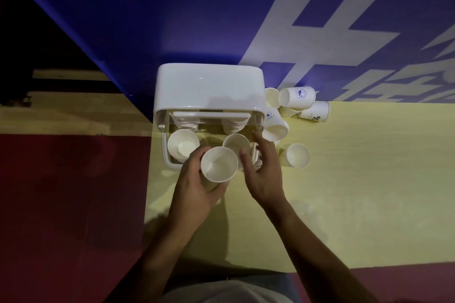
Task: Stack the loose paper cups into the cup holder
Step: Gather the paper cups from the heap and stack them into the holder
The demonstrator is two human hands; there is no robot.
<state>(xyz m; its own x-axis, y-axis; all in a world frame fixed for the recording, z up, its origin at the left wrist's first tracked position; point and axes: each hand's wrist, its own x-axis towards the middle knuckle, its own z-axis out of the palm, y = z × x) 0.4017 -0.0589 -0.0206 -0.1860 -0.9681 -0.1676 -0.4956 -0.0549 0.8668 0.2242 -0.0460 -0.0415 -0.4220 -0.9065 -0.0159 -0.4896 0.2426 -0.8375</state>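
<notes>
Roughly midway, I reckon: glossy white plastic cup holder has two nested stacks. Left hand grips a smooth tapered white paper cup at its front; right hand is slack and empty. Loose thin-walled cups remain right of the holder.

Both forearms are bare; the garment below is pale grey.

Loose cups crowd the cup holder's right side.
</notes>
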